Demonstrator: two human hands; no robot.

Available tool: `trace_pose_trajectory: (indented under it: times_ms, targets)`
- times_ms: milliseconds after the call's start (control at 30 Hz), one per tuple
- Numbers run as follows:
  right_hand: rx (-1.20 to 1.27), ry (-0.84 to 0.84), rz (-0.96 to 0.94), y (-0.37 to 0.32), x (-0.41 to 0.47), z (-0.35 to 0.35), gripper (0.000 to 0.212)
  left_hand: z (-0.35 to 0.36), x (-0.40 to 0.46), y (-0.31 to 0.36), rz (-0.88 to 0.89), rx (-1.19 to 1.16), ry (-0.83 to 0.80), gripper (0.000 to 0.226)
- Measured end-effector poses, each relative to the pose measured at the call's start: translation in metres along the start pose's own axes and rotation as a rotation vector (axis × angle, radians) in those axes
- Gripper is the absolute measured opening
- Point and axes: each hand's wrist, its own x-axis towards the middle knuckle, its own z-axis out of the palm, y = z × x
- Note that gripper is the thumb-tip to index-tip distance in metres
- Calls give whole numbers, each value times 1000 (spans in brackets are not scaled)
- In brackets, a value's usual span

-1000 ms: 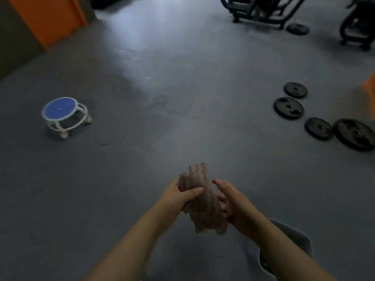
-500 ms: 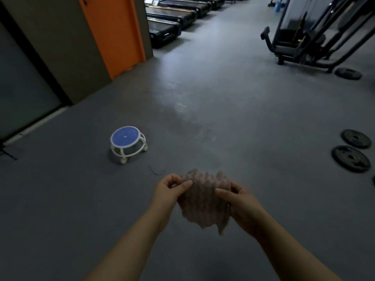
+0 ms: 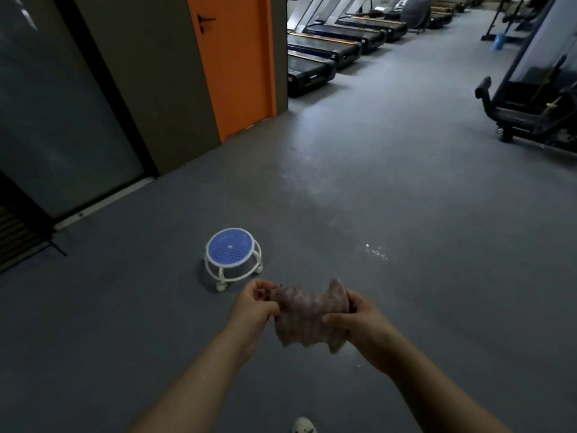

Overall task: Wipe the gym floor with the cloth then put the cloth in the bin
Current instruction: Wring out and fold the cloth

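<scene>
Spreading of cloth [image 3: 312,310] under way, held mid-air above gym floor [image 3: 406,198]; one edge pinched by left hand [image 3: 257,304], other gripped by right hand [image 3: 359,320]. Wiping judged not begun. Next: cloth lowered onto floor. Bin not seen.

Cloth [image 3: 312,310]: we record one pinkish, patterned rag, limp and crumpled, held off the floor and stretched sideways between our two grips. Our left hand [image 3: 254,304] pinches its left edge; our right hand [image 3: 356,320] grips its right edge. Its upper right corner pokes above the right grip, and its ragged lower edge hangs below both.

Gym floor [image 3: 406,214]: grey, matte, with a small glinting patch beyond the grips.
</scene>
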Motion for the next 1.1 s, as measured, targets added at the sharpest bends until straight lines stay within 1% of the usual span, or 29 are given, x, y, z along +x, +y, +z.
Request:
trace_pose_trajectory:
  times_ms: [167, 233, 300, 367, 467, 500, 600, 733, 867, 967, 1033, 1100]
  targets:
    - [-96, -44, 15, -64, 88, 8, 32, -2, 84, 57, -194, -254, -108, 48]
    - [-134, -14, 7, -83, 119, 12, 32, -3, 115, 71, -299, -233, -149, 52]
    - [-187, 4, -10, -99, 146, 18, 28, -1, 142, 82, -341, -110, -159, 46]
    - [-225, 26, -38, -112, 173, 24, 24, 0, 173, 91, -309, -24, -120, 37]
    - [-259, 46, -53, -128, 214, 33, 19, 3, 219, 109, -194, 57, -71, 16]
    - [-258, 53, -54, -133, 228, 36, 18, 4, 234, 117, -151, 90, -62, 14]
    - [-235, 97, -42, -151, 274, 47, 15, 2, 285, 142, -26, 180, -68, 20]
    - [-132, 107, -13, -178, 344, 67, 22, -9, 371, 181, 55, 377, -138, 25]
    - [-14, 117, 5, -204, 407, 89, 25, -20, 448, 223, 80, 506, -216, 23]
    - [61, 197, -3, -218, 447, 101, 24, -19, 498, 247, 80, 530, -290, 19]
    - [91, 264, -29, -226, 472, 107, 22, -16, 527, 257, 9, 484, -336, 17]
    - [118, 323, -44, -233, 494, 107, 22, -13, 553, 264, -141, 421, -379, 37]
